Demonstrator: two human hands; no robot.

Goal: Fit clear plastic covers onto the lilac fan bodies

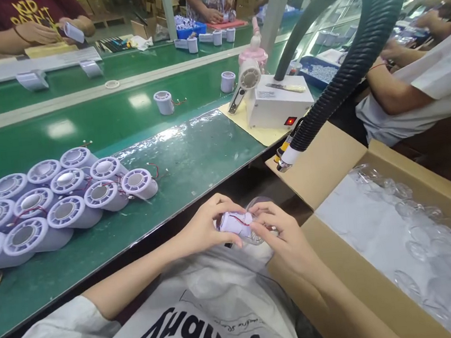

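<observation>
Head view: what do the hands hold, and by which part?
The left hand pinches a lilac cylindrical housing by its sides. The right hand is at one end, near a clear plastic piece; its grip is unclear.

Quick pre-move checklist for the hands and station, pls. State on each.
1. Left-hand grip secure on the lavender cylinder: ok, thumb and fingers around it.
2. Right-hand grip on the clear plastic part: cannot tell, fingers are at it but contact is partly hidden.
3. Red wire free of pinching: cannot tell, it runs along the cylinder toward the right fingers; its end is unclear.
4. Wires on the bench cylinders tucked in: not ok, several trail loose.
5. Hose nozzle apart from both hands: ok.
6. Cardboard box open, clear pieces exposed: ok.
</observation>
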